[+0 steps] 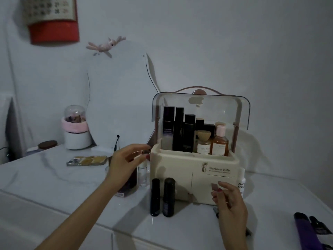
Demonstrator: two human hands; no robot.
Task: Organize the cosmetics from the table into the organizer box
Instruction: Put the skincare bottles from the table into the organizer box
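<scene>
A cream organizer box (180, 170) stands mid-table with its clear lid (234, 109) raised. Inside it stand several tall black bottles (178, 129) and two amber bottles (219, 141). Two short black bottles (162, 197) stand on the table in front of the box. A dark jar (129, 183) and a clear tube (143, 175) sit by the box's left side. My left hand (126, 161) hovers over them near the box's left edge, fingers apart and empty. My right hand (228, 199) is at the box's lower front by the drawer, fingers loosely spread, holding nothing.
A white bottle (241, 183) stands behind the box's right side. A phone (87, 160) lies at the left. A pink-and-white domed container (76, 130) sits by the wall. Purple and black items (310, 228) lie at the front right. A small dark tool (216, 212) shows beside my right hand.
</scene>
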